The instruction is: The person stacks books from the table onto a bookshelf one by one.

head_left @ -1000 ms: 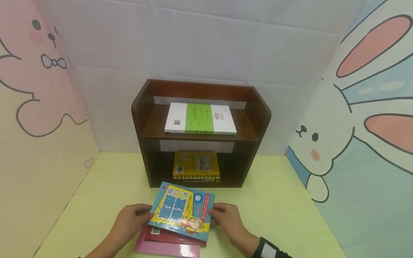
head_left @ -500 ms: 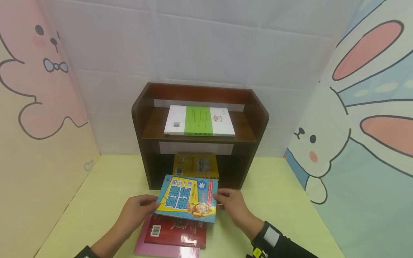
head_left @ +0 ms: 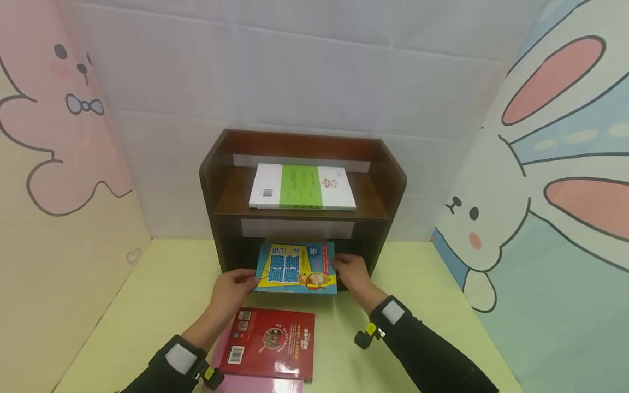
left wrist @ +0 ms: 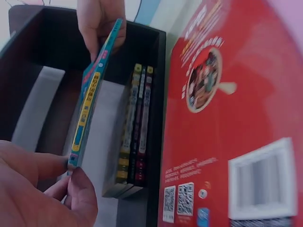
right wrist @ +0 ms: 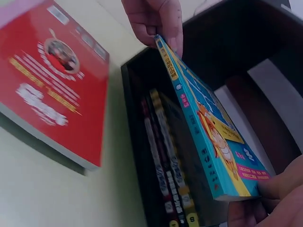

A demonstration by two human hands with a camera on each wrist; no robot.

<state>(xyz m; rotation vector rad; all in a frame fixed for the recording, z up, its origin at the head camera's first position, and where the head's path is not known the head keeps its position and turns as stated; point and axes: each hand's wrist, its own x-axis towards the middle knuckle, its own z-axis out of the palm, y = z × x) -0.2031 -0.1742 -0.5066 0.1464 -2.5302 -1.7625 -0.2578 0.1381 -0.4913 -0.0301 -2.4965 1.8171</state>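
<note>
A blue and yellow book point(head_left: 295, 268) is held level at the mouth of the lower shelf. My left hand point(head_left: 233, 292) pinches its left edge, thumb on top. On the opposite edge, my right hand point(head_left: 355, 275) pinches it the same way. The left wrist view shows a gap between the book's spine point(left wrist: 88, 101) and a stack of several yellow-edged books point(left wrist: 135, 127) lying on the shelf floor. In the head view the held book hides most of that stack.
The dark wooden bookshelf point(head_left: 302, 214) stands against the white wall. White and green books point(head_left: 302, 186) lie on its upper shelf. A red book point(head_left: 270, 344) lies on a pink book point(head_left: 260, 384) on the pale yellow table point(head_left: 162, 295) in front.
Both hands have carried the blue and yellow book forward, from above the red book to the lower shelf opening. The red book's back cover is now uncovered.
</note>
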